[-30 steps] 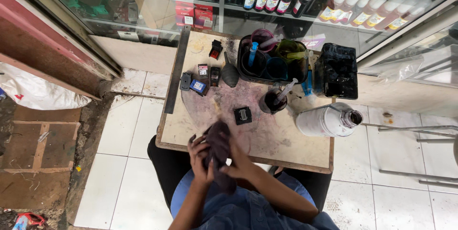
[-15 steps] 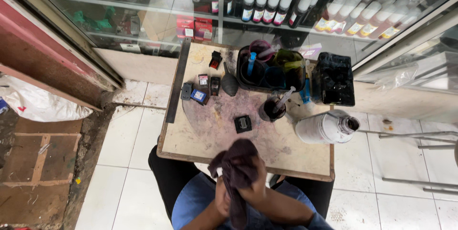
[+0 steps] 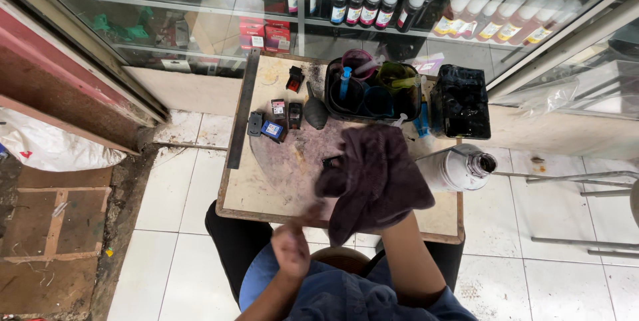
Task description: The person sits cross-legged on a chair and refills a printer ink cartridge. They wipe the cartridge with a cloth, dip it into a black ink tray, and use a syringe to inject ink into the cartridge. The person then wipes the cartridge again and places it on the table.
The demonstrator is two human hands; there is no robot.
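Cloth [image 3: 376, 178]: dark purple-grey, blotched darker in the folds; table [image 3: 266, 181]: pale beige top stained with a wide purple-grey smear and black smudges. Ink cartridges [image 3: 274, 121]: black bodies, one with a blue label, one with a red-and-white label; plastic bottle [image 3: 452, 169]: white with a dark-stained neck; tray [image 3: 333, 105]: black, holding purple, blue and yellow-green cups. Floor tiles [image 3: 166, 228]: white with grey grout lines; person's shirt [image 3: 346, 298]: blue denim, trousers black.
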